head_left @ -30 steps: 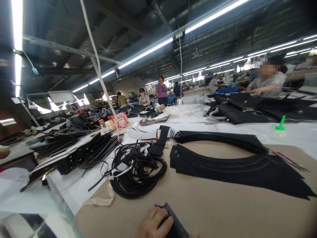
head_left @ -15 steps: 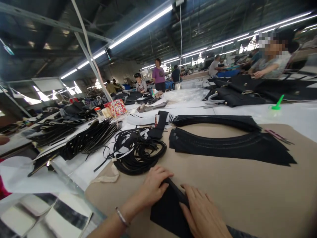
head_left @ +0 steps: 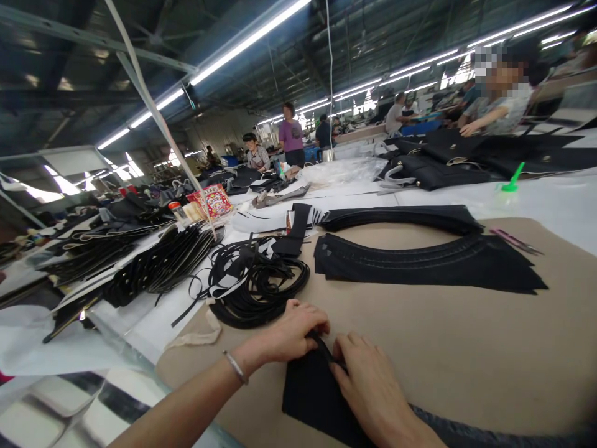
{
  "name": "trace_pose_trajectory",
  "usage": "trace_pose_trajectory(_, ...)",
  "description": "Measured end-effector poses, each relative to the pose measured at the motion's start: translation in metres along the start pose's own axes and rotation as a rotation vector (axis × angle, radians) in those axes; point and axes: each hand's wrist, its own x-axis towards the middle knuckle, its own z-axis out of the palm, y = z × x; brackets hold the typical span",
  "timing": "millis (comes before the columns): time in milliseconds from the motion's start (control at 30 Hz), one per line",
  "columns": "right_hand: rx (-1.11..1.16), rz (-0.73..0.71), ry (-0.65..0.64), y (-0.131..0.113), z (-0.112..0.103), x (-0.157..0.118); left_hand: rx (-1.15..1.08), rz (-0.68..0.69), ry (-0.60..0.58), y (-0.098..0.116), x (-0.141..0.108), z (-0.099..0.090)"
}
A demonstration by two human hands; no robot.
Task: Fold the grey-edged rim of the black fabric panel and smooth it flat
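Fingers of left hand (head_left: 296,330) and right hand (head_left: 368,379) curl tighter than in the earlier frame | Grip: both narrow, holding upper edge of black panel (head_left: 310,392); edge appears folded, fingertips partly hidden | Position: black panel on tan board (head_left: 466,348), nearer the wearer than coiled black strips (head_left: 242,311) | Right: scissors (head_left: 510,239) beside stacked black pieces (head_left: 429,267)

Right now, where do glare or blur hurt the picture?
Head view: a long white ceiling tube glares against the dark roof; head view, lower left: white, black-striped panels look blurred; head view, bottom centre: left hand and right hand read clearly, but the black fabric piece they touch shows little texture.
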Motion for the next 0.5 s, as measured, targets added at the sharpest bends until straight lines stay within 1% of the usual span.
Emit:
trace_pose_trajectory(100, 0.015, -0.011, -0.003, 0.000, 0.000, 0.000, 0.006, 0.022, -0.042, 0.002, 0.002, -0.002)
trace_pose_trajectory(233, 0.025, -0.009, 0.004, 0.000, 0.001, -0.001, 0.010, 0.035, -0.069, 0.002, 0.004, -0.004)
trace_pose_trajectory(400, 0.051, 0.010, -0.107, 0.000, -0.003, 0.002, -0.013, 0.049, -0.112, -0.006, 0.006, -0.003)
trace_pose_trajectory(500, 0.061, 0.010, -0.135, 0.000, -0.004, 0.004, -0.020, 0.037, -0.098, -0.011, 0.007, -0.002)
